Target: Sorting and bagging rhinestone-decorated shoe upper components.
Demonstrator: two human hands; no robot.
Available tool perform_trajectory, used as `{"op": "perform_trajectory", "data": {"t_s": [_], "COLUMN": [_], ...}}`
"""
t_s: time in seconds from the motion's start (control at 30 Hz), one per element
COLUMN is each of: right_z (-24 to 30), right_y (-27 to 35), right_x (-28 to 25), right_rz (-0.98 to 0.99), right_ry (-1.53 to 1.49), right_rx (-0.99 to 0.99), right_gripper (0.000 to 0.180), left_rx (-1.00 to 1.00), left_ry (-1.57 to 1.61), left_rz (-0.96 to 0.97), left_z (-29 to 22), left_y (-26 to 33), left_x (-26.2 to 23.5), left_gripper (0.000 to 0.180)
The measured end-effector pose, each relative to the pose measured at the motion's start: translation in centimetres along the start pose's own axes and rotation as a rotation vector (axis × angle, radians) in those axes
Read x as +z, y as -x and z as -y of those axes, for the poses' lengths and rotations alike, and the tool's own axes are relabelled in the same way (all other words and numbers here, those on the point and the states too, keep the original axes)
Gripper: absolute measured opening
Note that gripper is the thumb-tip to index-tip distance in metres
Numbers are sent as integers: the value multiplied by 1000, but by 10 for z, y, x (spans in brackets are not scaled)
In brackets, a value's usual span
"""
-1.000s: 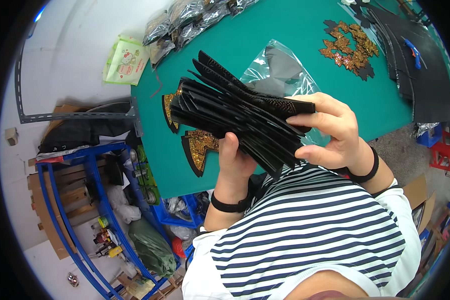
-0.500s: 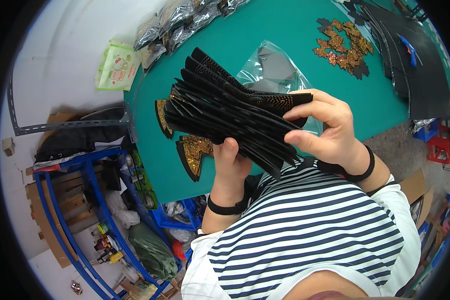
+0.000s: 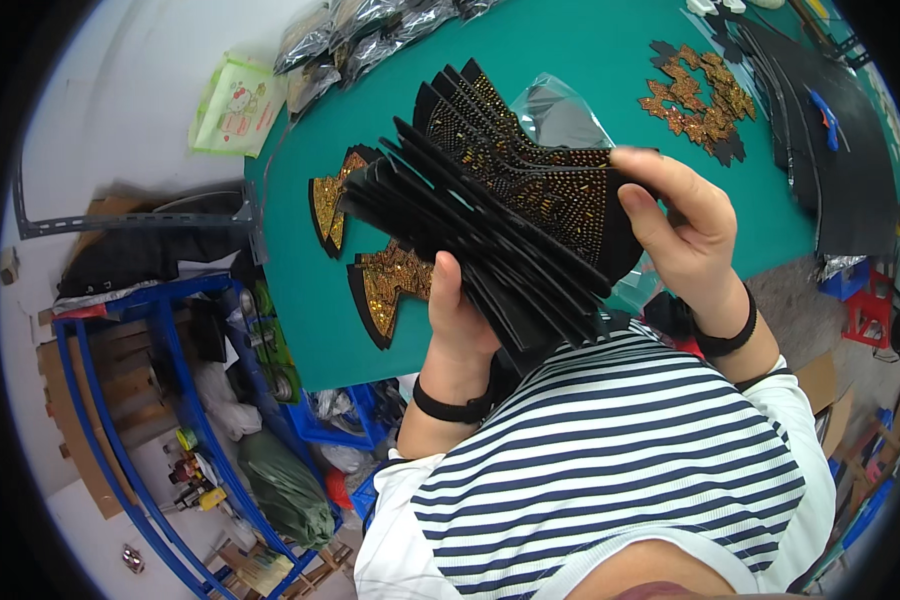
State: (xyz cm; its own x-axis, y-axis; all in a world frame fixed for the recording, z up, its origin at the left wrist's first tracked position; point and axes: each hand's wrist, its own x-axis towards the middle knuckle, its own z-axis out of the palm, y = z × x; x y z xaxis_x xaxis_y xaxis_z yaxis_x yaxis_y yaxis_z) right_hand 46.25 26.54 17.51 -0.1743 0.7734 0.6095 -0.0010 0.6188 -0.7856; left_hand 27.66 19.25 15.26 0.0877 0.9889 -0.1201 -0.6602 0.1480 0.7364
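Observation:
A thick stack of black bow-shaped pieces (image 3: 460, 235) is fanned out over the table. My left hand (image 3: 460, 312) is closed around its lower part, thumb on the near side, the other fingers hidden underneath. My right hand (image 3: 688, 228) pinches the right edge of the upper pieces (image 3: 555, 195) between thumb and fingers. Those upper pieces are spread apart from the rest and show gold studs in dotted rows. Two lots of gold-glitter pieces with black edges, one farther (image 3: 328, 212) and one nearer (image 3: 378, 298), lie left of the stack. Behind the stack lies a clear plastic bag (image 3: 560, 112).
On the green table (image 3: 550, 40), gold and black leaf-shaped pieces (image 3: 705, 105) lie at the far right, beside black sheets (image 3: 845, 180) with a blue-handled tool (image 3: 823, 118). Plastic-wrapped bundles (image 3: 345, 40) line the far left edge. A blue rack (image 3: 160, 300) stands at left.
My right hand has moved up and right, spreading the upper pieces from the stack, so their gold-studded faces now show. My left hand still holds the stack.

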Motion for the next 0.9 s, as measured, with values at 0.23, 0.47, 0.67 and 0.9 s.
{"op": "perform_trajectory", "data": {"t_s": [0.23, 0.47, 0.67, 0.9], "right_z": [19, 22, 12, 7], "right_y": [-8, -11, -9, -6], "right_x": [-14, -13, -12, -4], "right_rz": [389, 485, 447, 397], "right_ry": [131, 157, 89, 147], "right_rx": [-89, -78, -102, -189], "right_gripper": [38, 65, 44, 41], "left_rx": [-24, -8, -12, 12], "left_ry": [152, 505, 329, 231], "left_rz": [-11, 107, 64, -26], "left_z": [-1, 2, 0, -5], "left_y": [-2, -2, 1, 2], "left_x": [-5, -11, -11, -4], "left_gripper": [74, 74, 74, 68]}}
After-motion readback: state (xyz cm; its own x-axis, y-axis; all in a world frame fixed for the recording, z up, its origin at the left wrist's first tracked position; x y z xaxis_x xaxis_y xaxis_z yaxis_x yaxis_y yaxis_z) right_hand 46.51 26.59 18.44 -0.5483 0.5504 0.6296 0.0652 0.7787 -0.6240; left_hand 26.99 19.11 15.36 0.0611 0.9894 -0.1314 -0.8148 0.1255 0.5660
